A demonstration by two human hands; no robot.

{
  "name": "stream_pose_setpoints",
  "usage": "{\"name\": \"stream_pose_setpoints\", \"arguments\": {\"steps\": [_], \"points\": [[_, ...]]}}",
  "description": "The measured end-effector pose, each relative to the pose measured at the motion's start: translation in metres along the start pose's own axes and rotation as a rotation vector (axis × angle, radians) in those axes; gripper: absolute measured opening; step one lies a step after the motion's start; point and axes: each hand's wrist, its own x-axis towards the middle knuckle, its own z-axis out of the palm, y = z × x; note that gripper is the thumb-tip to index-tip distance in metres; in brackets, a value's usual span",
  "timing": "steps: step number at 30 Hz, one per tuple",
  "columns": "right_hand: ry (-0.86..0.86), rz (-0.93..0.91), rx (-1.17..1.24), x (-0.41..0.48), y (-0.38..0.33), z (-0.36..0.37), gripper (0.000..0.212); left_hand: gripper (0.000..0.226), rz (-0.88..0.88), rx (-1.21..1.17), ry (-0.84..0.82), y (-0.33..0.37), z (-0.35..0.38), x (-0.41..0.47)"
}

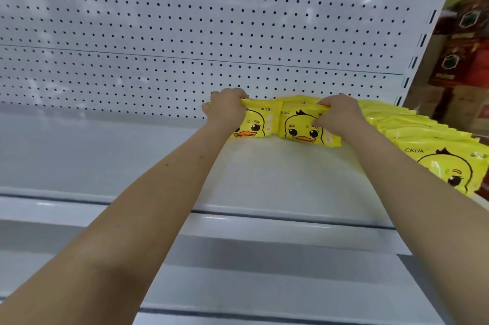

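Two yellow packs printed with a duck face stand side by side at the back of a white shop shelf (pixel 264 171). My left hand (pixel 227 109) grips the top of the left pack (pixel 255 123), fingers curled over its upper edge. The right pack (pixel 299 127) is held the same way by my right hand (pixel 337 114). More yellow packs lie just behind these two, partly hidden by my hands.
A row of several identical yellow duck packs (pixel 434 150) runs along the shelf's right side toward me. A white pegboard back panel (pixel 211 20) rises behind. Lower white shelves (pixel 264 285) step out below. Brown goods (pixel 460 54) stand past the right upright.
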Motion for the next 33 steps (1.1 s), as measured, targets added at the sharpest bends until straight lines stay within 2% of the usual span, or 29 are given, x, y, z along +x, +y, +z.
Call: {"name": "stream_pose_setpoints", "arguments": {"steps": [4,6,8,12,16,20,26,30,33], "points": [[0.048,0.015,-0.243,0.017,0.002,0.008,0.054,0.035,0.048,0.012,0.024,0.001,0.014,0.011],[0.138,-0.001,-0.494,0.02,-0.001,0.015,0.048,0.039,0.043,0.012,0.076,-0.001,0.023,0.012],[0.227,-0.049,-0.595,0.02,-0.003,0.028,0.042,0.038,0.058,0.039,0.132,-0.004,0.033,0.01],[0.295,-0.073,-0.461,0.018,0.009,0.051,0.045,0.035,0.103,0.091,0.182,-0.011,0.041,0.008],[0.243,-0.113,-0.282,0.019,0.022,0.051,0.062,0.031,0.115,0.024,0.178,-0.013,0.04,0.008],[0.198,-0.126,-0.266,0.018,0.023,0.057,0.077,0.028,0.119,-0.012,0.179,-0.014,0.035,0.005],[0.28,-0.163,-0.273,0.017,0.013,0.061,0.069,0.028,0.09,-0.028,0.188,-0.019,0.029,0.003],[0.288,-0.177,-0.386,0.013,0.009,0.062,0.061,0.028,0.04,-0.062,0.198,-0.021,0.023,0.004],[0.255,-0.167,-0.382,0.01,0.009,0.065,0.061,0.028,0.005,-0.065,0.203,-0.021,0.021,0.005]]}}
